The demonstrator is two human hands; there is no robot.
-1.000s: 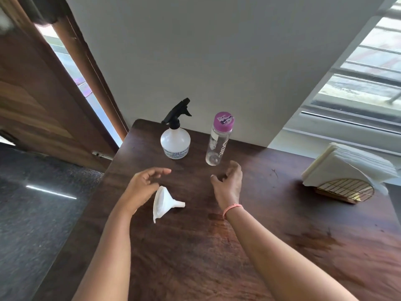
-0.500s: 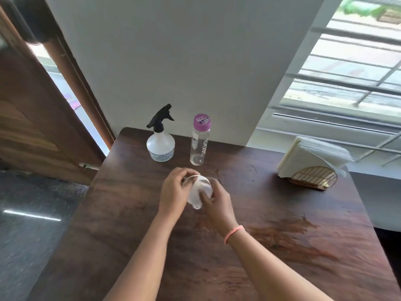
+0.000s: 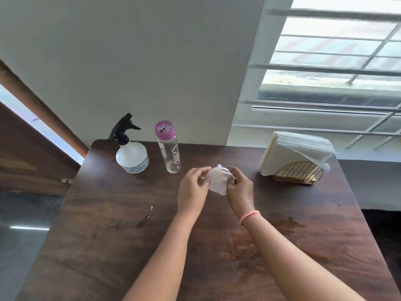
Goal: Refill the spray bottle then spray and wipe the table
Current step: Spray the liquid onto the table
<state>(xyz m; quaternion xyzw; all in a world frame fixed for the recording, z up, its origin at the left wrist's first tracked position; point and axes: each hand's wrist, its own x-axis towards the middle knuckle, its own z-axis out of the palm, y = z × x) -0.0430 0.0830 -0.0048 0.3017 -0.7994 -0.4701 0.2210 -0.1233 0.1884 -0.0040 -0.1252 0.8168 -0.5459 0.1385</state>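
Note:
A white spray bottle [image 3: 132, 157] with a black trigger head stands at the far left of the dark wooden table [image 3: 108, 235]. Beside it on the right stands a clear water bottle [image 3: 169, 153] with a purple cap. Above the table's middle, both hands hold a small white funnel [image 3: 217, 180]. My left hand [image 3: 193, 192] grips its left rim and my right hand [image 3: 238, 190], with a pink wristband, grips its right side. The funnel is lifted off the table, partly hidden by my fingers.
A gold wire holder [image 3: 298, 173] with white napkins [image 3: 297, 151] stands at the far right of the table. A grey wall and a barred window [image 3: 325, 61] rise behind. A wooden door [image 3: 26, 159] is at the left. Reddish stains [image 3: 288, 224] mark the table's right part.
The funnel lay on the table with both hands open near it; both hands picked it up and now hold it higher. The view tilted up and shifted right.

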